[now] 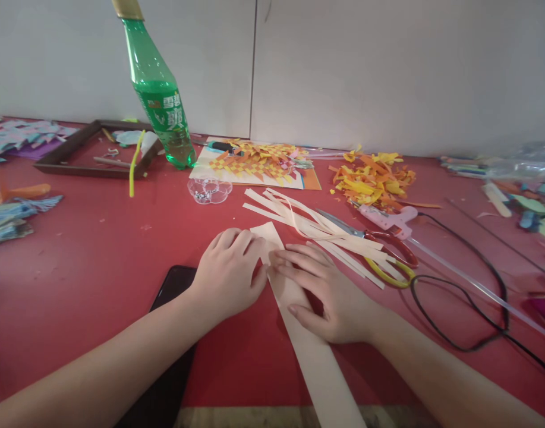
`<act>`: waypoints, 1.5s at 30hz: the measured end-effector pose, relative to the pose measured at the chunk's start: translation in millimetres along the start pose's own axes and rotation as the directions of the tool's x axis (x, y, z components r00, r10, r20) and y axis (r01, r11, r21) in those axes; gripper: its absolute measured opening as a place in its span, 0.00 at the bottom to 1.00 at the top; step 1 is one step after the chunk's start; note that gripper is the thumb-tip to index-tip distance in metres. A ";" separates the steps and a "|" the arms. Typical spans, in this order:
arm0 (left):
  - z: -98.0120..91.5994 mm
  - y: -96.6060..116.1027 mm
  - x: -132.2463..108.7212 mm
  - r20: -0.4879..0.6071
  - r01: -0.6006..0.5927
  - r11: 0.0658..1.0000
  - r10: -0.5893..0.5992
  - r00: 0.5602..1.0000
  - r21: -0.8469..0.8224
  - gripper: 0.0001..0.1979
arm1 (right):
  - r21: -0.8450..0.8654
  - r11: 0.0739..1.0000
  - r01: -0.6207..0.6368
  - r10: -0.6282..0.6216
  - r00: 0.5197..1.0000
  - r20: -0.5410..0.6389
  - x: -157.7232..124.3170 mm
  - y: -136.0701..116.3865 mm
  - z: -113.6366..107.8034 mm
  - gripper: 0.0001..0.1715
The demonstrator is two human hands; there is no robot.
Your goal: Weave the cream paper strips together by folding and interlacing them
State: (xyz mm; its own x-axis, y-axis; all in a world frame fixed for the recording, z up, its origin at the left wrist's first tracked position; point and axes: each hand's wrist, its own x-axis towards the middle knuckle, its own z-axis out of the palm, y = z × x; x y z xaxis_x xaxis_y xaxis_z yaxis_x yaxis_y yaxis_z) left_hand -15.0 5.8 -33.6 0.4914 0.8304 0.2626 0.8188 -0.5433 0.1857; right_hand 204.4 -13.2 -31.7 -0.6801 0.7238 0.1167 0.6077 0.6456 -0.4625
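A wide cream paper strip [294, 315] lies lengthwise on the red table and runs past its near edge. My left hand [230, 270] is at the strip's left edge near the far end, fingers curled and pressed onto the paper, their tips partly hidden. Stretched over the same strip, my right hand [328, 294] rests with its fingers apart and lightly bent, fingertips on the paper. Just beyond it lie several narrow cream paper strips [317, 229]. They partly cover scissors [390, 249] with red and yellow handles. Below my left forearm sits a black phone [174, 285].
A green drink bottle [163, 107] stands by the wall beside a dark frame [89, 171]. Orange and yellow woven paper [258, 163] and a heap of paper scraps [374, 178] lie at the back. A pink glue gun [388, 220] trails a black cable [499, 285]. A clear flower-shaped box [210, 191] is nearby.
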 end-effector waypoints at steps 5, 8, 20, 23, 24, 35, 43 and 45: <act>0.2 1.5 -0.6 0.006 -0.026 0.999 0.025 1.000 0.045 0.16 | -0.002 1.000 0.011 -0.011 1.000 -0.008 -1.0 1.5 0.6 0.35; 0.6 1.9 -1.2 -0.009 -0.036 0.998 0.036 0.999 0.052 0.17 | -0.005 1.000 0.007 -0.008 1.000 -0.005 -1.1 1.4 0.5 0.35; 5.9 2.7 3.1 0.034 -0.164 0.986 0.165 0.986 -0.031 0.19 | -0.016 1.000 0.015 -0.015 1.000 -0.022 -0.5 1.1 1.1 0.35; 5.2 1.9 2.6 0.012 -0.161 0.986 0.162 0.987 -0.039 0.19 | -0.029 0.999 0.015 -0.016 0.999 -0.030 -0.7 1.3 2.9 0.34; 4.9 2.2 2.4 0.008 -0.155 0.987 0.155 0.988 -0.045 0.19 | -0.032 0.999 0.016 -0.017 0.999 -0.030 -0.7 1.4 3.4 0.34; 4.6 6.4 0.7 0.015 -0.112 0.994 0.112 0.994 -0.007 0.18 | -0.025 0.994 0.104 -0.107 0.981 -0.160 -5.6 1.1 -5.3 0.21; 2.9 6.8 0.5 0.006 -0.128 0.992 0.128 0.992 -0.004 0.18 | -0.143 0.989 0.043 -0.060 0.992 -0.114 -11.1 5.4 -11.2 0.20; 2.3 6.8 0.9 0.011 -0.126 0.992 0.126 0.992 -0.007 0.18 | -0.162 0.987 0.022 -0.036 0.995 -0.089 -10.1 9.9 -12.5 0.21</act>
State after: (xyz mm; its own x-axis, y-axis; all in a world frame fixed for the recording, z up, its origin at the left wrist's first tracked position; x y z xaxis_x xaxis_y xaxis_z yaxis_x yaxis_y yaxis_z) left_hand -8.3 3.1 -34.3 0.5940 0.7566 0.2733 0.7482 -0.6444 0.1580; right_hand 222.4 -11.1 -26.4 -0.6626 0.7186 0.2112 0.6511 0.6920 -0.3118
